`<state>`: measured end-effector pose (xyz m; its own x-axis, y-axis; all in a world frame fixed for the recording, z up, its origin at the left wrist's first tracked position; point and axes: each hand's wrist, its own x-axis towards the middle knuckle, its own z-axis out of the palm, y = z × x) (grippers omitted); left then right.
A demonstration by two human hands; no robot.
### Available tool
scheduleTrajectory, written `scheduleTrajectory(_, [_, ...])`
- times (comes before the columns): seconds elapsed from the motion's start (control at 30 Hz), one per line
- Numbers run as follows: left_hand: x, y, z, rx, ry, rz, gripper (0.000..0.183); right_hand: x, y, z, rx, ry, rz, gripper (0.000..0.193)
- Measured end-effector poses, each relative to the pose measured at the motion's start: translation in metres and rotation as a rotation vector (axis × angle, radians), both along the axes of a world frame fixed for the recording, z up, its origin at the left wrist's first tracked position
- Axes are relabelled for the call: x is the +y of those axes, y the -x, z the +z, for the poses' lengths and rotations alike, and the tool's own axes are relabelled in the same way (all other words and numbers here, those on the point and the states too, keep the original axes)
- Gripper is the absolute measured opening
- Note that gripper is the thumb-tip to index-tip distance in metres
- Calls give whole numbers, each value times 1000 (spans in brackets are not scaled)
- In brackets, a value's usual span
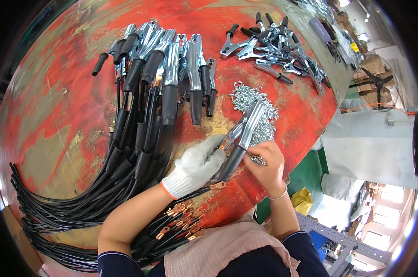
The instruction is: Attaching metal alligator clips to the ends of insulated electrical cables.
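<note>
My left hand (pixel 195 161), in a white knit glove with an orange cuff edge, is closed round a silver battery clamp (pixel 254 121) with a black handle sleeve (pixel 232 164). At its fingertips a copper cable lug (pixel 224 143) lies against the clamp's inner side. My right hand (pixel 267 161), bare with a bracelet at the wrist, has its fingers pinched together beside the clamp's handle. A thin dark piece runs from those fingertips to the clamp; its kind cannot be made out. Behind the clamp lies a pile of small silver screws or nuts (pixel 263 131).
Several clamps joined to black cables (pixel 93 196) lie at the left on the worn red table (pixel 80 55). Loose clamps (pixel 283 46) are heaped at the far right. Cables with bare copper lugs (pixel 179 208) lie near my left forearm. A fan (pixel 377 81) stands beyond the right edge.
</note>
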<state>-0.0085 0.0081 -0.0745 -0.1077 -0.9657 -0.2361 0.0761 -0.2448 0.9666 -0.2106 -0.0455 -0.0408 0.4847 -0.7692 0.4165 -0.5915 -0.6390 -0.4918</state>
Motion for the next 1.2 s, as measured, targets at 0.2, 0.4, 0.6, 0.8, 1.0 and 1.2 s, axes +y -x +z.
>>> scheduleTrajectory(0.2, [0, -4, 15, -2, 25, -19, 36, -7, -28, 1, -72, 53, 14, 24])
scheduleTrajectory(0.4, [-2, -9, 29, -103, 21, -36, 38, -11, -40, 4, -55, 114, 70, 25])
scheduleTrajectory(0.6, [-1, -9, 26, -81, -2, -36, 40, -11, -42, 9, -48, 114, 74, 24])
scheduleTrajectory(0.8, [-2, -10, 27, -102, 30, -58, 36, -7, -44, 10, -37, 92, 36, 24])
scheduleTrajectory(1.0, [-3, -10, 35, -156, 53, -57, 34, -7, -42, 3, -78, 83, 61, 22])
scheduleTrajectory(1.2, [-1, -6, 24, -130, 63, -19, 37, -8, -43, 9, -37, 36, 40, 22])
